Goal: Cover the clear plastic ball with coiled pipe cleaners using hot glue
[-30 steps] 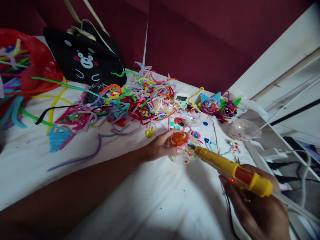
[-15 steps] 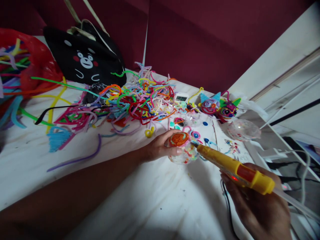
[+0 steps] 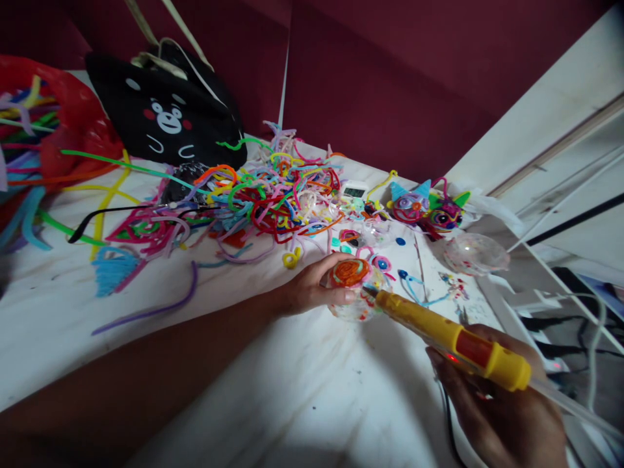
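My left hand (image 3: 316,286) is closed around a clear plastic cup-like piece (image 3: 355,312) with coloured specks and an orange pipe-cleaner coil (image 3: 350,273) on its top. In my right hand (image 3: 502,396) is a yellow hot glue gun (image 3: 439,328), its red light lit and a clear glue stick coming out of the back. The nozzle tip (image 3: 370,292) is at the near right side of the orange coil; whether it touches cannot be told. Just beyond lie a pink-and-blue coil (image 3: 382,263) and a light blue pipe cleaner (image 3: 429,302).
A tangled heap of pipe cleaners (image 3: 287,195) lies at the back, beside a black bag (image 3: 166,110) and a red plastic bag (image 3: 73,130). Two pipe-cleaner animal heads (image 3: 409,201) and a clear bowl (image 3: 475,253) stand back right. Glasses (image 3: 112,209) lie left. A black cord (image 3: 448,416) runs near my right hand.
The glue gun has shifted slightly left and down, bringing its nozzle closer to the orange coil's near edge. My left hand and the piece it holds have hardly moved.
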`<state>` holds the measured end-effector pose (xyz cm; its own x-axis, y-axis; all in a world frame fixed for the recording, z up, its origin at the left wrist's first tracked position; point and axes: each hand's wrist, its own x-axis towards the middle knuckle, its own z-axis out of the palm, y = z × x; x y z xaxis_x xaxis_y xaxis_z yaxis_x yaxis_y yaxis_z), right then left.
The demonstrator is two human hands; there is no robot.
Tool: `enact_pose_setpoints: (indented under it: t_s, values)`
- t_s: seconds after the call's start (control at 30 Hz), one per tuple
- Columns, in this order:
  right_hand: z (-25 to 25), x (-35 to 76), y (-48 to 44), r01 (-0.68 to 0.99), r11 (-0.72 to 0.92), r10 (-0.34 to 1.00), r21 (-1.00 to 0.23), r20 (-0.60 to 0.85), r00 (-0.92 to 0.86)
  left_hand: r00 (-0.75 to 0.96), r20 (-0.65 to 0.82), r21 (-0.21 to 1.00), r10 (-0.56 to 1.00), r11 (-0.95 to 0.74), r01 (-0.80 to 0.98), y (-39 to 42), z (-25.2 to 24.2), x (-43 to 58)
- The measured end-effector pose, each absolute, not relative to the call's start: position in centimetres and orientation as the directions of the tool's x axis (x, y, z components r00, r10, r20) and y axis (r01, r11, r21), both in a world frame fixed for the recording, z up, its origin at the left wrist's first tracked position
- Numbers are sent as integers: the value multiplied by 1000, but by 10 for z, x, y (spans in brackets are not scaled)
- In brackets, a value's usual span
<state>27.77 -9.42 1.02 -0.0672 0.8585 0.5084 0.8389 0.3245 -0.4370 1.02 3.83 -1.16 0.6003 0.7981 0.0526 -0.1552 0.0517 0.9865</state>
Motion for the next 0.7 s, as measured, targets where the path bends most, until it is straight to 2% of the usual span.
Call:
enact_pose_setpoints:
  t_s: [0.23,0.47,0.57,0.7]
  values:
    - [24,266,-88,894,354,801,-276,583,-137,601,73,984,796,41,-174,39,-13,10]
    - [27,264,-86,906,345,797,-243,586,-147,596,60,987,801,43,-157,38,-13,10]
    - [21,270,-89,899,348,809,-265,570,-145,597,54,985,800,56,-164,38,-13,10]
    - [13,277,-95,856,342,854,-387,508,-112,592,40,986,805,63,-152,37,-10,10]
